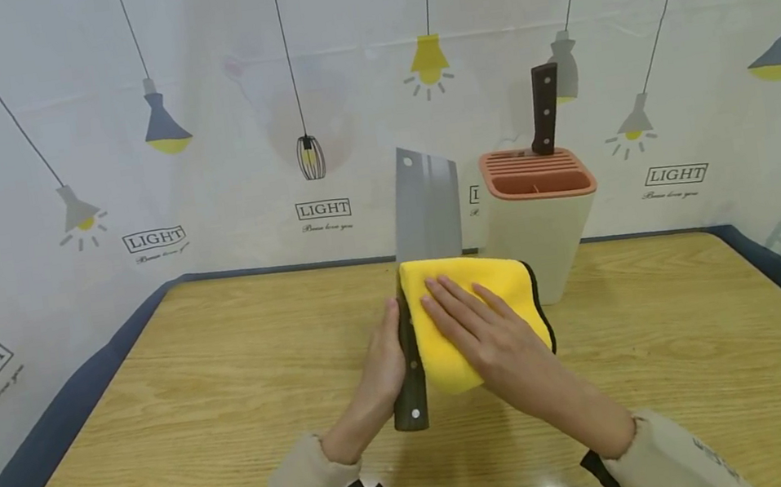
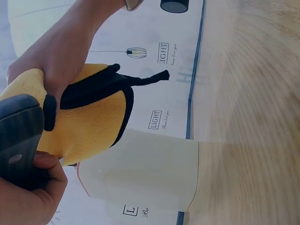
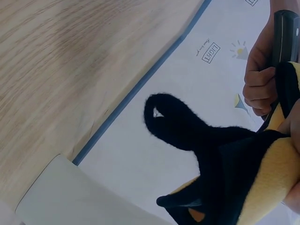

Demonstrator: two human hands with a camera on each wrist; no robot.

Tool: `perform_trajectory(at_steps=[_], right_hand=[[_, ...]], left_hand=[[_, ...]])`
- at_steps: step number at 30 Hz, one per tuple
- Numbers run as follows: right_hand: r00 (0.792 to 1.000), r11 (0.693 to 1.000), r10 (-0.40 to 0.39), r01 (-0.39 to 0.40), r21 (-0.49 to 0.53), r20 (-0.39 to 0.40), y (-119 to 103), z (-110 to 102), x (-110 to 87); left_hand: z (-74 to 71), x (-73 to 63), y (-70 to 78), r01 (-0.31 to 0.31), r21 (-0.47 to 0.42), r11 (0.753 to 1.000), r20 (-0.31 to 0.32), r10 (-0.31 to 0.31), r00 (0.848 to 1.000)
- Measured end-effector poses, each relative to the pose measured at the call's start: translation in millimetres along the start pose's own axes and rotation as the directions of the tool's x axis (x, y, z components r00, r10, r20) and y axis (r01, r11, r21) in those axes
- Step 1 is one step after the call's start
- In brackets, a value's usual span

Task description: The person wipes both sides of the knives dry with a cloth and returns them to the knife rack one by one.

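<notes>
A cleaver (image 1: pixel 425 202) stands with its broad blade pointing up and away from me. My left hand (image 1: pixel 379 360) grips its dark riveted handle (image 1: pixel 409 393), and the curled fingers show in the right wrist view. A yellow cloth (image 1: pixel 475 323) with black edging covers the lower part of the blade. My right hand (image 1: pixel 495 337) holds this cloth against the blade, its fingers lying extended over the top. In the left wrist view the cloth (image 2: pixel 93 126) hangs with its black loop sticking out. The blade behind the cloth is hidden.
Behind the cloth, to the right, stands a cream knife block (image 1: pixel 538 240) with an orange slotted top. One dark-handled knife (image 1: pixel 545 108) is upright in it. The wooden table (image 1: pixel 231 380) ends at a backdrop (image 1: pixel 233 116) printed with lamps.
</notes>
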State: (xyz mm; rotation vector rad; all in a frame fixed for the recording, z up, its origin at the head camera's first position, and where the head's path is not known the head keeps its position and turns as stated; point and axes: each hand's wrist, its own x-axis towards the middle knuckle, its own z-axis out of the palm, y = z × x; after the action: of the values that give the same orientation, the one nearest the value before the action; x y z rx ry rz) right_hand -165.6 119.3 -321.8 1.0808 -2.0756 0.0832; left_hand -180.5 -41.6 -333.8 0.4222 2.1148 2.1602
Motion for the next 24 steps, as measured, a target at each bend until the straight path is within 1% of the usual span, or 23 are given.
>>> perform_trajectory(at_steps=[6, 11, 15, 19, 22, 24], right_hand=[[1.000, 1.000, 0.012, -0.012, 0.022, -0.003, -1, 0, 1.1], [1.000, 0.999, -0.003, 0.003, 0.046, 0.016, -2, 0, 1.6], [0.999, 0.999, -0.027, 0.025, 0.036, 0.036, -4, -2, 1.8], [0.997, 0.999, -0.046, 0.045, 0.021, 0.056, -8, -5, 1.7], [0.996, 0.998, -0.068, 0.066, 0.019, 0.064, -12, -6, 1.6], [0.994, 0.996, -0.089, 0.088, 0.015, 0.064, -14, -6, 1.1]], left_hand=[[0.2, -0.2, 0.2, -0.012, 0.002, 1.000, -0.005, 0.012, 1.000], [-0.2, 0.2, 0.1, -0.009, 0.006, 1.000, -0.027, 0.009, 1.000], [-0.5, 0.6, -0.1, -0.014, 0.005, 1.000, -0.035, 0.014, 0.999], [-1.2, 0.6, -1.2, -0.029, 0.038, 0.999, -0.050, 0.031, 0.998], [-1.7, 0.6, -2.6, -0.048, 0.070, 0.996, -0.072, 0.053, 0.996], [-1.7, 0.1, -3.4, -0.050, 0.080, 0.996, -0.090, 0.057, 0.994]])
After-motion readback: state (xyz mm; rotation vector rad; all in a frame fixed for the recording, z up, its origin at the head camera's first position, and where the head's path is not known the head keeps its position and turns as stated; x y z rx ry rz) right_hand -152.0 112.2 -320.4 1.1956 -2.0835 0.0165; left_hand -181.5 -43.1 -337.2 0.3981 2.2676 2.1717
